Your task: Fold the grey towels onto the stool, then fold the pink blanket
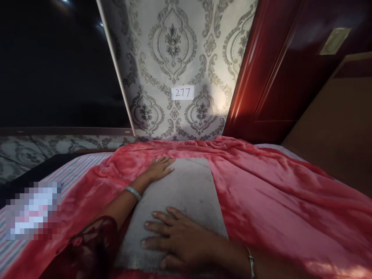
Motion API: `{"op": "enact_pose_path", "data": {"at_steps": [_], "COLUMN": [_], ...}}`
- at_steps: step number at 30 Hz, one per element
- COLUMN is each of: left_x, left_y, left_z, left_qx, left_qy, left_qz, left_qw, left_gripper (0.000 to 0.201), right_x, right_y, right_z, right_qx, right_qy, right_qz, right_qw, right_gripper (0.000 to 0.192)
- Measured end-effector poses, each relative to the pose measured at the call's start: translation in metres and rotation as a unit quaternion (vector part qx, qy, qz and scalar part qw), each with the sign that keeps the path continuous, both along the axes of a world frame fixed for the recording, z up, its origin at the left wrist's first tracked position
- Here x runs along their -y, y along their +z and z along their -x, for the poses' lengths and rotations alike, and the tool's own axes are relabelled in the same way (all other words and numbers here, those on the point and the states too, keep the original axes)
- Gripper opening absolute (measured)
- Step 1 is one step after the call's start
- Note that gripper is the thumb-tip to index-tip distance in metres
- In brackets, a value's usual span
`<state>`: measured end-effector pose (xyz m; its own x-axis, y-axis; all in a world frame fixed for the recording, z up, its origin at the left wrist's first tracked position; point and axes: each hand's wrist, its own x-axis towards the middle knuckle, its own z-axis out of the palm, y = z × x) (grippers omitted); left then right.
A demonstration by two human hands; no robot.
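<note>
A grey folded cloth point(186, 190) lies flat on a red plush blanket point(276, 201) spread over a bed. My left hand point(158, 168) rests palm down on the cloth's far left corner, fingers apart, a silver bangle on the wrist. My right hand point(177, 238) lies flat on the cloth's near end, fingers spread and pointing left, also with a bangle. Neither hand grips anything.
A striped sheet point(72, 170) shows under the blanket at the left. Patterned wallpaper point(174, 58) with a paper label reading 277 point(182, 93) stands behind the bed. A dark red wooden door point(276, 77) is at the right, a dark screen point(58, 62) at the left.
</note>
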<state>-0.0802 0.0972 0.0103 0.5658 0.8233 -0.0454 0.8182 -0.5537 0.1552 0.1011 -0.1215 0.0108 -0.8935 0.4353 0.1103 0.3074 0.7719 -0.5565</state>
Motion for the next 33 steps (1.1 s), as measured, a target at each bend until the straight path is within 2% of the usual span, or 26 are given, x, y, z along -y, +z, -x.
{"op": "enact_pose_path", "data": {"at_steps": [4,8,13,16,18,21,23,24,26,29,31,33], "left_x": [-0.021,-0.019,-0.001,0.022,0.048,0.101,0.138,0.154,0.179,0.195,0.196,0.194], "left_y": [-0.006,-0.007,0.015,0.029,0.03,0.019,0.007,0.001,-0.006,-0.007,-0.004,-0.002], "left_z": [0.002,0.001,-0.011,-0.019,-0.024,-0.034,-0.041,-0.044,-0.05,-0.054,-0.053,-0.05], "left_qx": [0.019,0.018,-0.046,-0.043,-0.024,-0.022,-0.013,-0.009,-0.006,0.012,0.024,0.033], "left_qy": [0.032,0.038,0.074,0.074,0.031,-0.078,-0.171,-0.21,-0.275,-0.32,-0.326,-0.33], "left_qz": [0.02,0.003,-0.048,-0.109,-0.138,-0.127,-0.11,-0.094,-0.055,-0.012,0.001,0.011], "left_qw": [0.999,0.999,0.995,0.99,0.99,0.989,0.979,0.973,0.96,0.947,0.945,0.944], "left_gripper": [0.067,0.066,0.067,0.066,0.062,0.054,0.059,0.063,0.067,0.063,0.064,0.068], "right_x": [-0.001,-0.003,-0.004,-0.005,-0.007,-0.02,-0.033,-0.041,-0.055,-0.078,-0.096,-0.117], "right_y": [0.001,-0.004,-0.011,-0.01,-0.01,-0.015,-0.022,-0.027,-0.034,-0.037,-0.034,-0.03], "right_z": [-0.001,-0.001,0.007,0.002,-0.014,-0.054,-0.08,-0.091,-0.103,-0.103,-0.1,-0.1], "right_qx": [-0.012,-0.015,-0.024,-0.073,-0.151,-0.261,-0.274,-0.261,-0.197,-0.055,0.014,0.049], "right_qy": [-0.002,-0.003,-0.011,-0.031,-0.085,-0.247,-0.354,-0.381,-0.374,-0.305,-0.292,-0.312], "right_qz": [-0.004,-0.019,-0.059,-0.091,-0.104,-0.102,-0.097,-0.098,-0.095,-0.075,-0.071,-0.068], "right_qw": [1.0,1.0,0.998,0.993,0.979,0.927,0.889,0.882,0.901,0.948,0.954,0.946], "right_gripper": [0.057,0.057,0.052,0.048,0.044,0.038,0.038,0.038,0.042,0.052,0.056,0.06]}}
